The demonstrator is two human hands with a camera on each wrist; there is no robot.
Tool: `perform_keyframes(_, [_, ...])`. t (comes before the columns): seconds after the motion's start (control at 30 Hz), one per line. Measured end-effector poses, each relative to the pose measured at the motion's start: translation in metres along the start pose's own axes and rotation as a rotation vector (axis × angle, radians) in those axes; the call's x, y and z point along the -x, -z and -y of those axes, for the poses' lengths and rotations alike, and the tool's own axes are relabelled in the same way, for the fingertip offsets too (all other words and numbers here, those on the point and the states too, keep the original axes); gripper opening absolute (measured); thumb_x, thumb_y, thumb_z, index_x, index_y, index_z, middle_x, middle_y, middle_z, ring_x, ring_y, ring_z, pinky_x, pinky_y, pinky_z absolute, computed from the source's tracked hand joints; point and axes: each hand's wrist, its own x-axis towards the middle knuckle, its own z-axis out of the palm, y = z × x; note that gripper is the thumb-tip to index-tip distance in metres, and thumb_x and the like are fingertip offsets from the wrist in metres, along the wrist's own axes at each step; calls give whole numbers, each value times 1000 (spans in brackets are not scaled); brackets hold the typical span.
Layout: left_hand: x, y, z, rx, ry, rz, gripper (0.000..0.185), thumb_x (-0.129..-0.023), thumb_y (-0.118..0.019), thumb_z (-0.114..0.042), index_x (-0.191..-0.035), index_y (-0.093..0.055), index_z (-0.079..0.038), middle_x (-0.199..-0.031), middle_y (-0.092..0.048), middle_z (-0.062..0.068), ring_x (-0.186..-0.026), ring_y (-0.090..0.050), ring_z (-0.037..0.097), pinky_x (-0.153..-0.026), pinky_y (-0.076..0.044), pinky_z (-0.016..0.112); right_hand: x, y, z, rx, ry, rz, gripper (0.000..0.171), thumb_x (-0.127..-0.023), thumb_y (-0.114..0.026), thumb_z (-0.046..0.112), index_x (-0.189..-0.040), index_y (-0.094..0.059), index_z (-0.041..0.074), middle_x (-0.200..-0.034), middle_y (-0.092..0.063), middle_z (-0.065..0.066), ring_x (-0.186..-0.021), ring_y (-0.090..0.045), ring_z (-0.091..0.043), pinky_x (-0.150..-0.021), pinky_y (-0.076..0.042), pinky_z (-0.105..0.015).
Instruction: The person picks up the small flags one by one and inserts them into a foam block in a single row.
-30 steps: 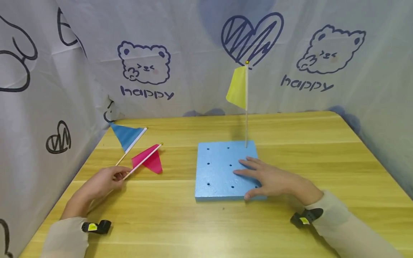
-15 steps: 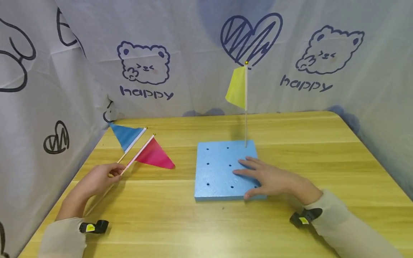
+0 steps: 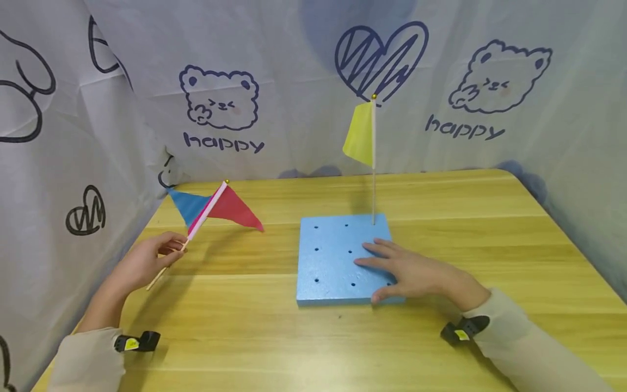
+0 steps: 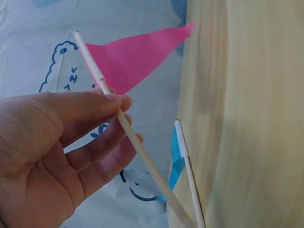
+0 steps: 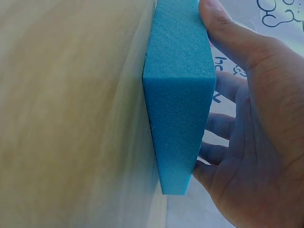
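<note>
My left hand (image 3: 147,260) pinches the stick of a pink triangular flag (image 4: 133,59) between thumb and fingertips, just under the white sleeve. The flag is raised off the table, tilted, its gold tip up and away. Behind it a blue triangular flag (image 3: 188,206) lies on the table, partly covered in the head view. My right hand (image 3: 416,269) rests with spread fingers on the right side of a light blue foam block (image 3: 333,267) with several holes. A yellow flag (image 3: 360,134) stands upright in the block's far right corner hole.
The wooden table (image 3: 245,337) carries the block right of centre. A white curtain (image 3: 294,65) with blue drawings hangs along the back and both sides. Each wrist wears a black strap with a camera (image 3: 147,341).
My left hand has lifted the pink flag up and away from the table, and the cloth has swung to the right of the stick. The right hand and block have stayed still.
</note>
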Motion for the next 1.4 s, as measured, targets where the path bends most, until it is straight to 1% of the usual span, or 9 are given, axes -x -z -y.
perform_keyframes(0.17, [-7,1,-8,57,16,-30,27,-96,-63,-9,-121,-60,1,-106,-68,18,-88,-67,31,-63,-54,29,0,-1,-2,-3,20,-13,84,-82,-59,70,-150,-41,25,-160,-22,-12,-145,-12,-42,-108,-24,-64])
perform_keyframes(0.37, [-17,0,-18,137,58,-51,27,-96,-64,-13,-117,-59,3,-107,-67,18,-91,-67,31,-70,-58,29,0,-1,-3,0,25,-11,84,-82,-59,70,-150,-41,25,-160,-22,-12,-146,-12,-41,-109,-25,-64])
perform_keyframes(0.5, [-24,-1,-26,129,71,-91,33,-94,-67,-17,-120,-58,2,-104,-67,15,-88,-66,27,-69,-56,25,0,0,-3,3,37,-19,83,-82,-60,69,-150,-41,25,-159,-23,-14,-145,-12,-43,-108,-24,-65])
perform_keyframes(0.6, [-31,-4,-32,144,63,-121,34,-94,-67,-19,-121,-57,0,-102,-66,14,-86,-65,26,-69,-55,22,0,0,-4,5,40,-21,82,-83,-60,69,-150,-41,25,-159,-22,-14,-145,-12,-43,-108,-24,-65])
perform_keyframes(0.7, [-39,-7,-39,181,53,-133,35,-94,-67,-19,-122,-57,-1,-100,-65,14,-85,-65,26,-69,-55,21,0,0,-4,3,45,-22,82,-83,-59,69,-150,-42,24,-159,-23,-15,-145,-13,-44,-108,-24,-65])
perform_keyframes(0.87, [-53,-15,-50,228,8,-153,34,-94,-67,-18,-121,-57,-1,-99,-65,14,-84,-66,25,-68,-55,22,0,0,-3,-2,41,-19,83,-83,-60,69,-150,-42,24,-159,-24,-14,-145,-13,-43,-108,-24,-65])
perform_keyframes(1.0, [-63,-20,-59,290,-25,-177,32,-94,-67,-16,-119,-58,0,-98,-65,14,-83,-65,24,-67,-57,23,1,1,-1,-6,37,-19,82,-83,-60,68,-150,-42,24,-159,-24,-13,-145,-13,-43,-108,-25,-65])
perform_keyframes(1.2, [-77,-28,-70,397,-38,-208,35,-93,-68,-15,-122,-57,1,-99,-62,15,-86,-64,26,-68,-57,23,1,1,-1,-5,33,-10,83,-83,-59,69,-150,-42,24,-159,-24,-13,-145,-13,-43,-108,-25,-65])
perform_keyframes(1.4, [-87,-32,-82,451,-52,-232,35,-93,-67,-15,-123,-56,1,-99,-60,16,-87,-64,24,-69,-57,22,2,1,-1,-5,25,-6,84,-82,-59,71,-150,-42,25,-159,-23,-13,-145,-13,-43,-108,-25,-64])
